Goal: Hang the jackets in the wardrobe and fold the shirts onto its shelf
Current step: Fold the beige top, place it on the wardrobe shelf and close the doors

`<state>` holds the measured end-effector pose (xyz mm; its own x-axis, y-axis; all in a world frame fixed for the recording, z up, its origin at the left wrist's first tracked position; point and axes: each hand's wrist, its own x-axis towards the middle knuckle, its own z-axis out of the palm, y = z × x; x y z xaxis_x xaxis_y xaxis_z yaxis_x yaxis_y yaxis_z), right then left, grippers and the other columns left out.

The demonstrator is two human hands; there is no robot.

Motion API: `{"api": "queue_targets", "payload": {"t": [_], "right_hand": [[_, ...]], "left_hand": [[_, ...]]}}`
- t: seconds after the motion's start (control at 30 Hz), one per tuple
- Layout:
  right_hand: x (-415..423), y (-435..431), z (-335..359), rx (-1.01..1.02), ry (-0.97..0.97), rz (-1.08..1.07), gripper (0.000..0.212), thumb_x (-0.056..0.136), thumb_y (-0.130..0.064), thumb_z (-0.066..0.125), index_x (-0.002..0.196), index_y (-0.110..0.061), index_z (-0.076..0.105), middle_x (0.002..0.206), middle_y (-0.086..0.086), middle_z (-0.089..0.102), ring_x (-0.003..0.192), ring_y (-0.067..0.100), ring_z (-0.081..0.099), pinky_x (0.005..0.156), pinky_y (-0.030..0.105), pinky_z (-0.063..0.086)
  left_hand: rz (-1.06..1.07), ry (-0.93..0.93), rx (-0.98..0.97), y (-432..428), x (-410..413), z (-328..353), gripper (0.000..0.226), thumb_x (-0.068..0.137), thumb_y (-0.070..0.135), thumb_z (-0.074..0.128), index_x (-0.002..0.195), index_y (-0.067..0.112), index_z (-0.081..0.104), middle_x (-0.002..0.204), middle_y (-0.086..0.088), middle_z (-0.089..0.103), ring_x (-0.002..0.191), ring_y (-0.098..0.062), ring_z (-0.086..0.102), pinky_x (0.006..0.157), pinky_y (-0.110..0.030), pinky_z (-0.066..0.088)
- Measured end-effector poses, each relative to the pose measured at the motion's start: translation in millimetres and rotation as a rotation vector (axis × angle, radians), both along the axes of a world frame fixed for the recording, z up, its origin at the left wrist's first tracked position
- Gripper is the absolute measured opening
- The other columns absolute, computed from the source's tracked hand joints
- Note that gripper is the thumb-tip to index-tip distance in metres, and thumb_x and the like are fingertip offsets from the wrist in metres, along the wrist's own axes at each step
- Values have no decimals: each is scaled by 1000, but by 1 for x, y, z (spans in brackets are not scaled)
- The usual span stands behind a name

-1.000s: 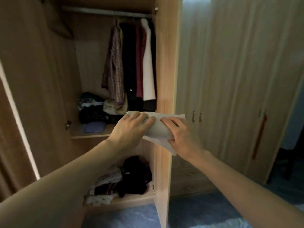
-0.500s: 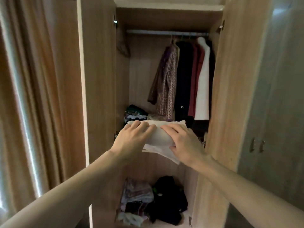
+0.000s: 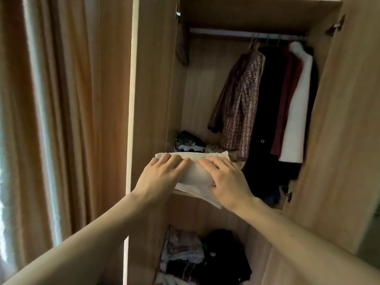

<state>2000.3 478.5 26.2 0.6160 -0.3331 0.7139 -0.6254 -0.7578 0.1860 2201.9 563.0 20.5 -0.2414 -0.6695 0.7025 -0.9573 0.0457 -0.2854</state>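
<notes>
Both hands are gripping a folded white cloth shirt [image 3: 195,174] between them, in front of the pale wooden shelf [image 3: 274,208] of the open light-brown wooden wardrobe [image 3: 154,89]. Whether the shirt is resting on the shelf cannot be told. The left hand [image 3: 162,177] is curling its fingers palm-down over the shirt's left end. The right hand [image 3: 228,179] is lying over the right end, fingers spread across the top and thumb pressing the near side, while a loose corner is hanging just below it. Beyond the left hand, a small stack of dark folded clothes [image 3: 189,142] is sitting on the shelf. Above the right hand, a maroon patterned jacket [image 3: 240,103], a black jacket [image 3: 269,99] and a white jacket [image 3: 296,112] are hanging from a metal rail [image 3: 226,33].
</notes>
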Motion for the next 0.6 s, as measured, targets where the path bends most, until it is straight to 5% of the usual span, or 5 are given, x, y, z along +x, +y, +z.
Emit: {"api": "queue_targets", "payload": {"t": [0.27, 0.43, 0.5, 0.6], "right_hand": [[-8, -92, -17, 48, -44, 16, 74, 66, -10, 77, 135, -21, 52, 129, 0, 57, 123, 23, 50, 101, 44, 44], [-15, -174, -9, 28, -114, 26, 72, 67, -9, 77, 135, -21, 53, 128, 0, 57, 120, 23, 52, 98, 42, 45], [-16, -210, -1, 16, -117, 29, 69, 70, -10, 77, 134, -21, 53, 127, 0, 58, 118, 24, 53, 97, 41, 44], [-13, -256, 7, 22, -131, 25, 70, 68, -10, 76, 133, -21, 54, 124, 2, 60, 115, 26, 54, 93, 42, 45]], "left_hand": [[17, -85, 23, -92, -6, -5, 65, 66, 12, 69, 128, 20, 53, 115, 2, 58, 99, -26, 57, 73, -36, 48], [-38, -163, -12, -170, -18, 21, 56, 77, 47, 55, 123, 15, 61, 111, -3, 64, 95, -28, 62, 73, -39, 54], [-24, -185, 6, -206, -16, 26, 66, 70, 30, 80, 130, 17, 55, 119, -4, 61, 102, -29, 61, 80, -42, 54], [3, -189, -21, -252, -13, 34, 65, 70, 13, 81, 130, 17, 55, 117, -3, 61, 99, -29, 59, 80, -41, 52]]}}
